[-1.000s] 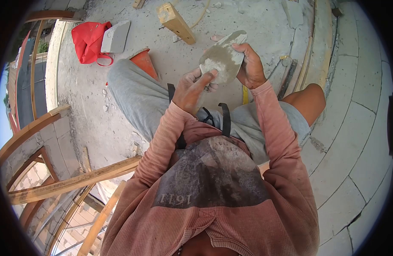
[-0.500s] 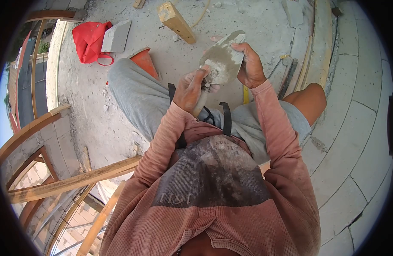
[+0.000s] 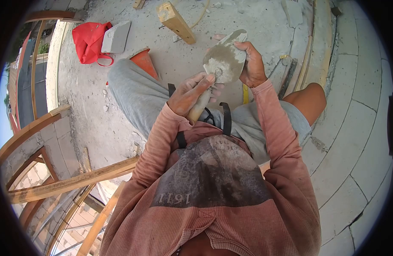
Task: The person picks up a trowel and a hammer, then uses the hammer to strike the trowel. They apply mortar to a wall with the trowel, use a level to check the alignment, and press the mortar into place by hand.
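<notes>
OK, 2 hands [image 3: 186,97] w/ 1 trowel [image 3: 227,57]

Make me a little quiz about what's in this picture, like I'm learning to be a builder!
1. Multiple choice: what colour is the bag beside the pale slab?
a) blue
b) red
c) green

2. True or false: the trowel is lying on the floor, away from both hands.

3. Fill in the missing word: the orange container is partly hidden behind the person's bent ____.

Key:
1. b
2. False: the left hand and the right hand are both on the trowel.
3. leg
</notes>
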### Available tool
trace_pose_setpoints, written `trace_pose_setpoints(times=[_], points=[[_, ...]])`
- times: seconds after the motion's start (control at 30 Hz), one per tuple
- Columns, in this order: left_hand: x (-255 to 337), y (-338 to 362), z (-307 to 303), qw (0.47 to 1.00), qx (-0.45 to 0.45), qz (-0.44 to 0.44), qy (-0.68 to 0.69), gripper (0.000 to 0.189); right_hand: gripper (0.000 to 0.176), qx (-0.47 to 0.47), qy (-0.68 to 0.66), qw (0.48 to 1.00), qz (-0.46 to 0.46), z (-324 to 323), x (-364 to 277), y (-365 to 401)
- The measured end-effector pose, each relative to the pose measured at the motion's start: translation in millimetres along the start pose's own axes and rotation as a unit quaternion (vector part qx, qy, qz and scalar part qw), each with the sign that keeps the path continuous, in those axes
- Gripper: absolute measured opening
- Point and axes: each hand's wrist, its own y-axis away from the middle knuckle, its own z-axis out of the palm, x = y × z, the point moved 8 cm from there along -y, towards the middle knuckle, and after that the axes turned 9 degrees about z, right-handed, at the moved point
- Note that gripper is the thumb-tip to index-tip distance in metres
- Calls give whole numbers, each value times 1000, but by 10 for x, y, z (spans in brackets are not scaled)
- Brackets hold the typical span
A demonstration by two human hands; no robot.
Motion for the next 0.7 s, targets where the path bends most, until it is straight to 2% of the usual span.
trace_pose_setpoints(times=[0.07,0.37,0.53,0.63,0.7], points=[[-14,14,-15,999,-35,-1,-19,52,52,1,-2,1000,-2,-10,4,-10],[-18,18,-53,997,-4,52,-47,47,49,2,-20,1000,4,-24,18,-35],[-137,-14,-79,998,27,28,41,46,49,-1,-26,1000,12,-104,65,-79],[-139,-2,-66,997,44,21,62,47,66,42,31,999,2,-114,59,-82],[-155,-5,-72,997,50,20,56,47,66,23,41,999,1,-3,32,-60]])
